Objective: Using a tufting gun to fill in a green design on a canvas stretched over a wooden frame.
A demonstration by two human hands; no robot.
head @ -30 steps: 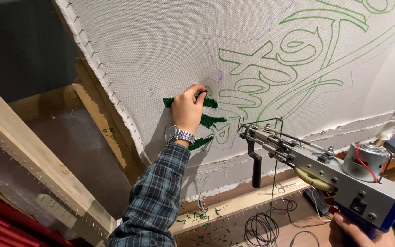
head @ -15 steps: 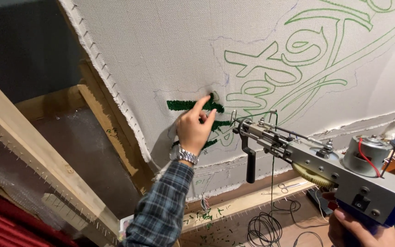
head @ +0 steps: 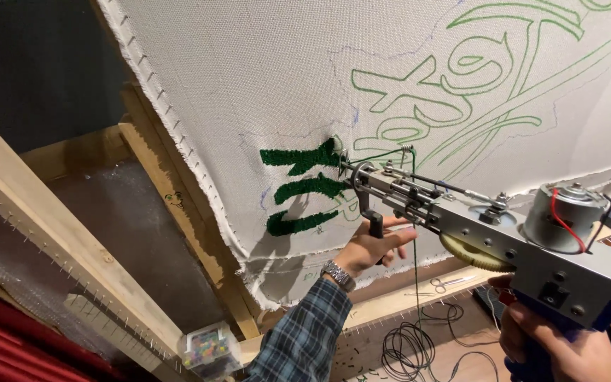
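- The tufting gun [head: 503,233] is held in the air in front of the stretched cloth [head: 263,85], its needle tip touching the cloth just beside the green tufted strokes [head: 304,185].
- It looks heavy at the back, where the round motor [head: 566,207] and the metal body sit, and it is rigid; the thin front rods seem delicate, so the two handles are the good places to hold.
- The left hand [head: 375,246] has its fingers [head: 399,233] partly curled around the black front handle [head: 374,228], the forefinger lying straight below the rods.
- The right hand [head: 556,346] is clenched around the blue rear grip, under the body.
- A green yarn [head: 414,212] hangs down just past the left fingers; it is soft and could catch.
- The cloth is soft but stretched tight, and it has open room above and to the right of the fingers.
- Below the fingers runs the wooden frame [head: 199,233], with small nails at its edge, and a black cable coil [head: 419,343] is near.
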